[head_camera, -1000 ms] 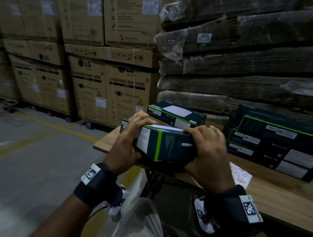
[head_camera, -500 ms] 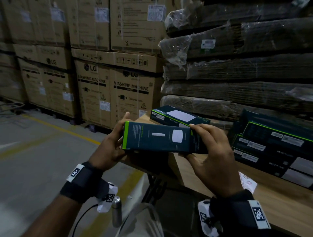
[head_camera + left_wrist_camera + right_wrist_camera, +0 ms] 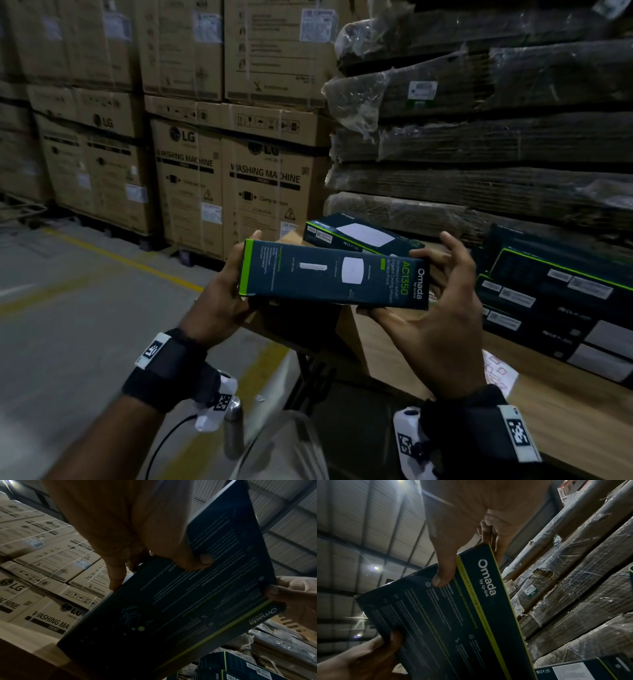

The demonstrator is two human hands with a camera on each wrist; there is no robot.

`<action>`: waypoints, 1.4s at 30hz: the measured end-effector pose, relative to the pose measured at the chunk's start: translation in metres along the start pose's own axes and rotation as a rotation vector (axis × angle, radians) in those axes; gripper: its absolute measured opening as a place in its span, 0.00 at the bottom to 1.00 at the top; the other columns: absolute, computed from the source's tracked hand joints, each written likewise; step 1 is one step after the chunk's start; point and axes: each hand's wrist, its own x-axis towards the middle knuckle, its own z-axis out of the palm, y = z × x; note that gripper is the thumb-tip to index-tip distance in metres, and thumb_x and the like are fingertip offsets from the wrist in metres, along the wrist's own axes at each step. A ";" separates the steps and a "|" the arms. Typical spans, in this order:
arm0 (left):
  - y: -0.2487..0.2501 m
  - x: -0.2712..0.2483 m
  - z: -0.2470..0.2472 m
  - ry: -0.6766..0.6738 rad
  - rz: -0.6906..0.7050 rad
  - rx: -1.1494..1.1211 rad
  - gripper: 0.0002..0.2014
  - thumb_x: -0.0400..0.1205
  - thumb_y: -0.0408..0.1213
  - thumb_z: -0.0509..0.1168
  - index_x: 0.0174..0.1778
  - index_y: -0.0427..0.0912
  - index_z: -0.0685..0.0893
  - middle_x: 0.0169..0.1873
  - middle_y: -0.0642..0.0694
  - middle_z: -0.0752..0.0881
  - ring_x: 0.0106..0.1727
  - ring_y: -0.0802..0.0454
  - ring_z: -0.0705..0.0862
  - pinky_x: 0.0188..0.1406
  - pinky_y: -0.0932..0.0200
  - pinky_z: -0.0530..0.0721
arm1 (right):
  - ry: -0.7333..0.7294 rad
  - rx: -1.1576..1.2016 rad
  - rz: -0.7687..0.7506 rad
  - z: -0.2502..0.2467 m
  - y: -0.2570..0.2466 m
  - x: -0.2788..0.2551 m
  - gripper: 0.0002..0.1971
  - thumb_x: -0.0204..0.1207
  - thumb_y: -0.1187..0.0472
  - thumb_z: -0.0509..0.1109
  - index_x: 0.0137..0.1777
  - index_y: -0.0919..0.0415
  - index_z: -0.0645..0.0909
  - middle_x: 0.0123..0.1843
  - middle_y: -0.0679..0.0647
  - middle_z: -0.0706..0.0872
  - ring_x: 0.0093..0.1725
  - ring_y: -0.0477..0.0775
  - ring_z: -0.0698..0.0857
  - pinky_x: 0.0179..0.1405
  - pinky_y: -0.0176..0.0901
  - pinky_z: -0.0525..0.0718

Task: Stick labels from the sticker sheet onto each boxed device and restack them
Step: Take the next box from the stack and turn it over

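Note:
I hold a dark teal Omada device box (image 3: 334, 274) in the air before me, its long printed side facing me. My left hand (image 3: 233, 291) grips its green-striped left end, thumb on the underside (image 3: 204, 561). My right hand (image 3: 435, 301) holds the right end, thumb pressed under it (image 3: 443, 577) and fingers spread behind. A second boxed device (image 3: 363, 234) lies flat on the wooden table (image 3: 565, 418) just beyond. A stack of dark device boxes (image 3: 561, 301) sits at the right. The white sticker sheet (image 3: 498, 375) with red labels lies on the table by my right wrist.
Tall LG washing machine cartons (image 3: 219, 178) stand behind on the left. Plastic-wrapped flattened cardboard stacks (image 3: 479, 137) rise behind the table. A grey concrete floor with a yellow line (image 3: 120, 260) lies to the left. A metal bottle (image 3: 234, 431) shows below my left wrist.
I have lifted the box off the table edge and turned it, so its long printed side now faces me. My right fingers have opened behind the right end.

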 end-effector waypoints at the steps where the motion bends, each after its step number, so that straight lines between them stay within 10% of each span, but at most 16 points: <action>1: 0.000 0.000 0.000 -0.002 0.004 0.006 0.59 0.73 0.70 0.80 0.94 0.48 0.62 0.80 0.73 0.79 0.79 0.68 0.80 0.76 0.65 0.81 | 0.005 0.015 0.010 0.000 0.000 0.000 0.66 0.54 0.59 0.98 0.89 0.61 0.60 0.73 0.50 0.83 0.74 0.43 0.83 0.74 0.31 0.79; 6: -0.005 0.002 0.002 -0.007 -0.004 0.012 0.60 0.71 0.71 0.82 0.94 0.50 0.63 0.80 0.72 0.79 0.79 0.66 0.80 0.80 0.50 0.81 | 0.002 -0.006 0.033 -0.002 -0.001 0.000 0.69 0.54 0.58 0.98 0.91 0.60 0.57 0.72 0.48 0.83 0.74 0.42 0.83 0.75 0.34 0.80; 13: 0.004 0.003 0.002 0.037 0.052 0.056 0.50 0.73 0.65 0.81 0.89 0.52 0.71 0.73 0.72 0.85 0.73 0.68 0.85 0.70 0.68 0.84 | -0.060 -0.249 -0.023 -0.008 -0.005 0.004 0.71 0.60 0.48 0.94 0.94 0.59 0.48 0.66 0.49 0.82 0.65 0.50 0.82 0.67 0.44 0.82; 19: 0.022 0.012 0.020 0.389 0.151 0.277 0.45 0.78 0.59 0.82 0.88 0.43 0.75 0.75 0.65 0.85 0.75 0.66 0.83 0.70 0.76 0.78 | -0.109 -0.595 -0.029 0.005 -0.032 0.010 0.43 0.67 0.26 0.73 0.74 0.56 0.82 0.58 0.54 0.78 0.55 0.58 0.77 0.49 0.56 0.83; 25: 0.011 0.008 0.057 0.124 0.156 0.356 0.64 0.77 0.43 0.86 0.97 0.56 0.44 0.96 0.58 0.54 0.95 0.55 0.57 0.90 0.47 0.69 | -0.001 -0.557 0.133 0.016 -0.044 0.016 0.33 0.73 0.25 0.69 0.61 0.55 0.78 0.53 0.52 0.82 0.47 0.57 0.83 0.42 0.52 0.84; 32: -0.003 -0.003 0.105 -0.187 0.099 0.247 0.73 0.69 0.40 0.91 0.96 0.64 0.41 0.96 0.61 0.40 0.96 0.59 0.42 0.94 0.35 0.63 | 0.046 -0.186 0.479 0.017 -0.051 0.013 0.45 0.72 0.40 0.83 0.81 0.58 0.65 0.54 0.39 0.75 0.52 0.47 0.81 0.52 0.41 0.78; 36: 0.004 -0.004 0.113 -0.044 0.169 0.176 0.61 0.73 0.44 0.89 0.96 0.51 0.57 0.96 0.53 0.55 0.96 0.53 0.55 0.93 0.39 0.66 | -0.001 -0.056 0.545 0.015 -0.048 0.007 0.62 0.71 0.40 0.85 0.92 0.57 0.47 0.55 0.35 0.67 0.58 0.39 0.71 0.58 0.32 0.71; 39: 0.009 -0.005 0.107 0.067 0.274 0.175 0.49 0.73 0.37 0.89 0.89 0.41 0.72 0.89 0.47 0.73 0.90 0.45 0.73 0.84 0.35 0.78 | -0.017 0.028 0.571 0.011 -0.039 0.009 0.54 0.74 0.39 0.81 0.88 0.59 0.52 0.60 0.41 0.72 0.49 0.38 0.74 0.45 0.21 0.73; 42: 0.006 -0.003 0.092 0.081 0.293 0.149 0.48 0.70 0.37 0.91 0.84 0.36 0.76 0.83 0.45 0.80 0.85 0.44 0.79 0.78 0.33 0.84 | -0.006 0.082 0.637 0.003 -0.027 0.013 0.47 0.68 0.32 0.80 0.76 0.50 0.56 0.64 0.45 0.79 0.52 0.39 0.85 0.52 0.39 0.88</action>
